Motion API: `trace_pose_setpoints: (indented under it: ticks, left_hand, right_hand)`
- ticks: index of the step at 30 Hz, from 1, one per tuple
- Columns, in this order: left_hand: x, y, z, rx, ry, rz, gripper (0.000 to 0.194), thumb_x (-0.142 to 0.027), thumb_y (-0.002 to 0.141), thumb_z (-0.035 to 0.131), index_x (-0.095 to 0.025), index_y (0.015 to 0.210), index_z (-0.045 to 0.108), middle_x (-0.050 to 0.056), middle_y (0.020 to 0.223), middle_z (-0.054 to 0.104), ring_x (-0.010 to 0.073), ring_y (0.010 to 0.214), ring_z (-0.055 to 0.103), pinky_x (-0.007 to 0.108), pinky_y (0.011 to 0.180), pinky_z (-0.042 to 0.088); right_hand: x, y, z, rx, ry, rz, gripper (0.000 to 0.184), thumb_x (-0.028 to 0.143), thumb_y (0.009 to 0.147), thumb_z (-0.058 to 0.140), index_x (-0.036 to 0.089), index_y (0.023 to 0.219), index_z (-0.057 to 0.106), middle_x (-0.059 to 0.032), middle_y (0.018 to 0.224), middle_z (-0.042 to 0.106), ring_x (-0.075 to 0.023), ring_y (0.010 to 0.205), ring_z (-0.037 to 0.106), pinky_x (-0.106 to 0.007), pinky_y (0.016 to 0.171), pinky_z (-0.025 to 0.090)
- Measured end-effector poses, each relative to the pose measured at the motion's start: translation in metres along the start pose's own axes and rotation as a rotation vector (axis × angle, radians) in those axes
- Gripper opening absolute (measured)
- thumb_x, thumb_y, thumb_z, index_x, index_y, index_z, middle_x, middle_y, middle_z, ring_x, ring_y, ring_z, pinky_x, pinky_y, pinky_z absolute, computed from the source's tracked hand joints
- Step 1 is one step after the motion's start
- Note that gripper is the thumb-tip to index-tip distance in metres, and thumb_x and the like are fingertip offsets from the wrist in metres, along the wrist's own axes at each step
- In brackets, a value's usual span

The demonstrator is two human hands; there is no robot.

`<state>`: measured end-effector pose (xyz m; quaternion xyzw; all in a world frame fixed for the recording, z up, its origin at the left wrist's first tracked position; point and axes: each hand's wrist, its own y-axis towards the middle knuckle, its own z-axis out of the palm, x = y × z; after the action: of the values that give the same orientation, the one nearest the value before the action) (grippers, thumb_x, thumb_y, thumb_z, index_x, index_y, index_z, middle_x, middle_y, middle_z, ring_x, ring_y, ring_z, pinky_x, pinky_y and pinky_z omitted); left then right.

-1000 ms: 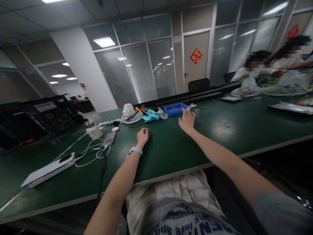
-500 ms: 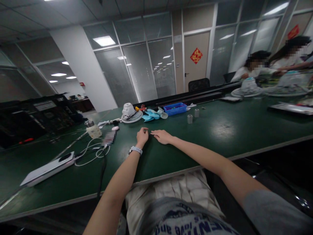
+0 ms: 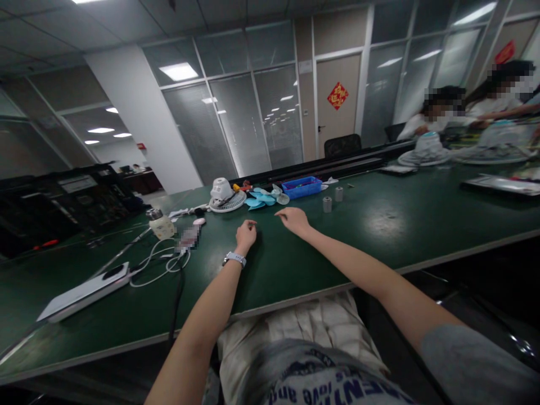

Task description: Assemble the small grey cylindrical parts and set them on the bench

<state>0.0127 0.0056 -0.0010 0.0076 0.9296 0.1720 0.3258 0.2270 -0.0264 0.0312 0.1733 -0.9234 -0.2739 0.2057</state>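
My left hand [image 3: 246,235], with a watch [image 3: 234,258] on its wrist, rests near the middle of the green table [image 3: 287,270]. Its fingers are curled closed, and anything in them is too small to make out. To the right, my right hand [image 3: 294,220] is apart from it, its fingers bent and pressed together, pointing left. What they hold, if anything, does not show. Beyond the hands lie light-blue fan blades [image 3: 260,198] and a white fan head with its grille [image 3: 223,197]. Two grey cylindrical parts [image 3: 327,205] stand right of my right hand.
A blue bin [image 3: 301,188] with small items sits at the back. On the left are a jar-like bottle [image 3: 161,224], white cables [image 3: 157,274] and a white boxy device [image 3: 84,291]. Two people work at the far right beside white fan parts [image 3: 428,151].
My right hand has moved right and away from my left hand, and its outstretched fingers are now bent together. The left hand stays in place.
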Motion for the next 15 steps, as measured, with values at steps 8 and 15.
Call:
trace_pose_setpoints:
  ticks: [8, 15]
  left_hand:
    - [0.000, -0.001, 0.000, -0.002, -0.004, 0.025, 0.026, -0.020, 0.085, 0.050, -0.023, 0.105, 0.065, 0.005, 0.097, 0.072, 0.0208, 0.093, 0.066, 0.031, 0.082, 0.048]
    - [-0.002, -0.003, -0.001, -0.002, 0.022, 0.021, 0.026, -0.021, 0.085, 0.051, -0.023, 0.107, 0.064, 0.005, 0.098, 0.072, 0.0202, 0.095, 0.065, 0.031, 0.084, 0.047]
  right_hand:
    - [-0.101, -0.006, -0.057, -0.255, -0.271, 0.394, 0.037, 0.016, 0.091, 0.040, 0.020, 0.112, 0.070, -0.0114, 0.108, 0.069, -0.0239, 0.099, 0.061, -0.035, 0.088, 0.041]
    - [-0.127, -0.008, -0.057, -0.232, -0.219, 0.584, 0.037, 0.015, 0.092, 0.038, 0.022, 0.105, 0.072, -0.0115, 0.106, 0.068, -0.0226, 0.093, 0.062, -0.032, 0.081, 0.042]
